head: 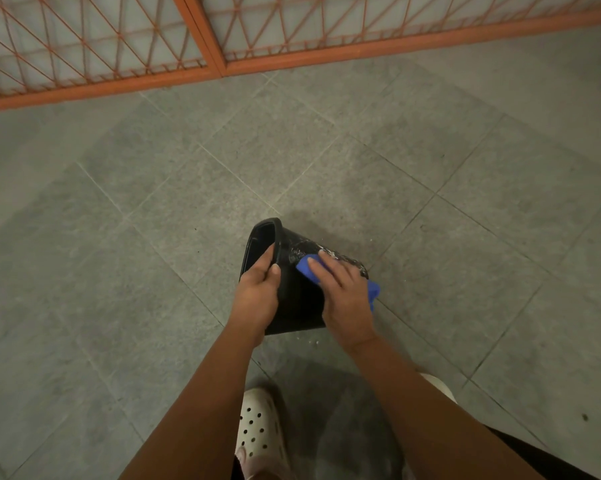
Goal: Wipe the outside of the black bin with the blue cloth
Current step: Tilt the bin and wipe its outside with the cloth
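The black bin (pixel 294 299) is tipped on its side above the tiled floor, its open mouth facing left. My left hand (pixel 259 291) grips the bin's rim, thumb outside and fingers inside the opening. My right hand (pixel 344 299) presses the blue cloth (pixel 307 270) flat against the bin's upper outer wall. A corner of the cloth sticks out to the right of my hand. White smears and specks mark the bin's wall near its base, just beyond my fingertips.
Grey floor tiles (pixel 153 220) spread all around. An orange metal grille gate (pixel 202 46) runs along the far side. My white perforated clog (pixel 261 431) stands just below the bin, with a second one partly hidden behind my right arm.
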Tool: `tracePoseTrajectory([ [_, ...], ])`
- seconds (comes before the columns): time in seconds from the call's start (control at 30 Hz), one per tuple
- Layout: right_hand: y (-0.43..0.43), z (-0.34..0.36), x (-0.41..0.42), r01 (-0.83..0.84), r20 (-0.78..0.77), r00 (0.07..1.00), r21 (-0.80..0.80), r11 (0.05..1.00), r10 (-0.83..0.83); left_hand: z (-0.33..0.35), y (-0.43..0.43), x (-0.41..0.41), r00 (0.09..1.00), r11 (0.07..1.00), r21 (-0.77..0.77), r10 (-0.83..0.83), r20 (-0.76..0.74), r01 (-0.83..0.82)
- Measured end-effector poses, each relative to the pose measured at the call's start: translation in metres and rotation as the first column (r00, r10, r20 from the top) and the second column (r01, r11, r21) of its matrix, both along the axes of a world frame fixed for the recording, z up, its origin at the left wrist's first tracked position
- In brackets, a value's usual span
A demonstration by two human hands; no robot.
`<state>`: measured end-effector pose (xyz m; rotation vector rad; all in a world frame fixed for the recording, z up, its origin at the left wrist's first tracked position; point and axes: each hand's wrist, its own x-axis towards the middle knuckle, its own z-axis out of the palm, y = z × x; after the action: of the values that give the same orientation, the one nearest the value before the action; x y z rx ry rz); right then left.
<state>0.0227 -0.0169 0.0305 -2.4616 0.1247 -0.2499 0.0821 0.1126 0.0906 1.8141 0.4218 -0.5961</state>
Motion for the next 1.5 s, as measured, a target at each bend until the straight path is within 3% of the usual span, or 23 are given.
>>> tracePoseTrajectory([
  [0.1, 0.01, 0.004, 0.005, -0.057, -0.015, 0.998, 0.042, 0.997, 0.058, -0.001, -0.003, -0.002, 1.0, 0.998, -0.055, -0.013, -0.005, 0.013],
  [0.23, 0.013, 0.007, 0.022, 0.004, -0.082, 0.997, 0.088, 0.996, 0.004, -0.003, -0.001, -0.004, 0.999, 0.999, -0.031, -0.029, 0.021, 0.03],
  [0.37, 0.007, 0.001, 0.028, 0.122, -0.216, 0.97, 0.037, 0.992, -0.112, -0.001, -0.005, -0.007, 0.998, 0.999, -0.005, -0.044, 0.052, 0.044],
  [0.63, 0.021, 0.016, 0.02, 0.111, -0.054, 0.993, 0.09, 0.99, -0.107, 0.002, -0.009, -0.008, 0.995, 0.996, -0.015, -0.084, 0.057, 0.085],
  [0.83, 0.005, 0.011, 0.028, 0.278, -0.311, 0.918, 0.057, 0.959, -0.247, 0.0, -0.01, -0.013, 0.984, 0.994, 0.037, -0.107, 0.144, 0.103],
  [1.0, 0.022, 0.021, 0.025, 0.222, -0.128, 0.97, 0.116, 0.968, -0.207, -0.001, -0.006, -0.01, 0.977, 0.985, 0.076, -0.163, 0.138, 0.153],
  [1.1, 0.008, 0.014, 0.038, 0.155, -0.282, 0.953, 0.136, 0.979, -0.112, -0.003, -0.005, -0.01, 0.966, 0.973, 0.13, -0.21, 0.154, 0.191],
  [1.23, -0.007, 0.001, 0.024, 0.272, -0.413, 0.896, 0.212, 0.939, -0.166, -0.001, -0.01, -0.011, 0.913, 0.922, 0.31, -0.318, 0.257, 0.234],
  [1.33, 0.006, 0.004, 0.015, 0.304, -0.342, 0.922, 0.347, 0.887, -0.182, 0.0, -0.012, -0.008, 0.888, 0.905, 0.333, -0.363, 0.282, 0.264],
  [1.5, 0.016, 0.008, 0.023, 0.103, -0.173, 0.984, 0.338, 0.935, -0.045, 0.0, -0.01, -0.005, 0.922, 0.924, 0.276, -0.327, 0.209, 0.265],
])
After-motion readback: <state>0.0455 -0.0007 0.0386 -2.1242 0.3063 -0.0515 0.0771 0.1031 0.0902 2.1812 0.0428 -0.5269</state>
